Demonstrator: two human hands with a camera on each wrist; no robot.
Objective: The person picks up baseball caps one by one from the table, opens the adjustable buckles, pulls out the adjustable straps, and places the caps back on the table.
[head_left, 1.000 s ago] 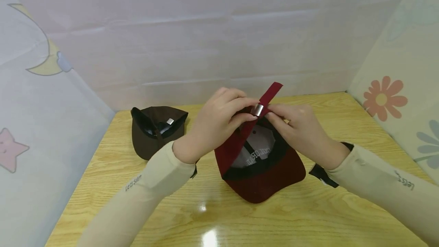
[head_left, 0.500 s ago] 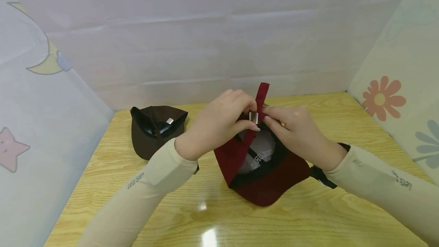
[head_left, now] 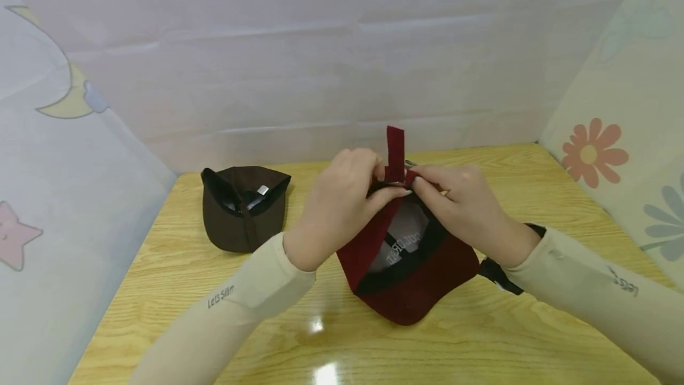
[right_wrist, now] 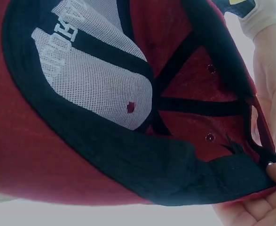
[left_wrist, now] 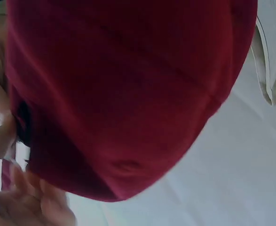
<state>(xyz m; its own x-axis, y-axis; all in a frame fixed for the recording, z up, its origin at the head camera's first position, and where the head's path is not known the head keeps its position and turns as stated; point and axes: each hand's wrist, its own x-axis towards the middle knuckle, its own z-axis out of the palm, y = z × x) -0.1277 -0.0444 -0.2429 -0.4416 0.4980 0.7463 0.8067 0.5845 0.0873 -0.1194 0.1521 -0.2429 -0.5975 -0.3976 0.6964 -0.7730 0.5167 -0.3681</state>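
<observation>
A dark red baseball cap (head_left: 411, 308) is tilted, its hollow facing me and its brim low toward the front. In the right wrist view its black sweatband (right_wrist: 170, 165) and white mesh lining (right_wrist: 100, 75) with embroidered letters show. My left hand (head_left: 347, 201) pinches the cap's red back strap (head_left: 396, 150) at the metal buckle (head_left: 395, 183), thumb below and fingers above. The strap's loose end sticks straight up. My right hand (head_left: 462, 195) pinches the cap's back edge beside the buckle. The red crown (left_wrist: 128, 103) fills most of the left wrist view.
A dark brown baseball cap (head_left: 230, 227) lies at the left on the wood-grain table (head_left: 288, 337), its hollow up. Pale cloth walls enclose the back and sides, with a flower print (head_left: 590, 153) on the right.
The strap's loose end has swung from leaning right to standing upright. The buckle has turned from its face showing to nearly edge-on. The brim has dipped slightly.
</observation>
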